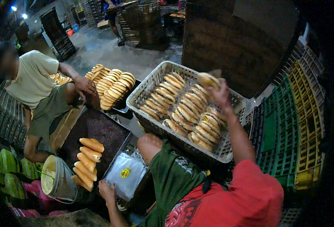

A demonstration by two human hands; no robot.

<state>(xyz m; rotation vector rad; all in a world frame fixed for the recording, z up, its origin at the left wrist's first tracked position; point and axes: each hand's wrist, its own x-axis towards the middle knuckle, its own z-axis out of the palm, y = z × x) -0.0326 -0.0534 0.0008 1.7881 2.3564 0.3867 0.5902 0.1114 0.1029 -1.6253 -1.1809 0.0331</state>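
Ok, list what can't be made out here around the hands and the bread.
- Right hand: motion-blurred as it lifts a bread roll over the white basket; the grip is unclear.
- Left hand: by the clear bags; its fingers are hidden by the dark tray's edge.
- White bucket: contents too dim to identify.
- Far background: dark, bent by the fisheye rim.

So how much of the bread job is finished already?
The white plastic basket already holds several rows of filled long buns. The right hand holds one more filled bun above it. The left hand rests by the clear plastic bags. Five plain long buns remain on the dark baking tray. Part of the basket's far right side looks unfilled.
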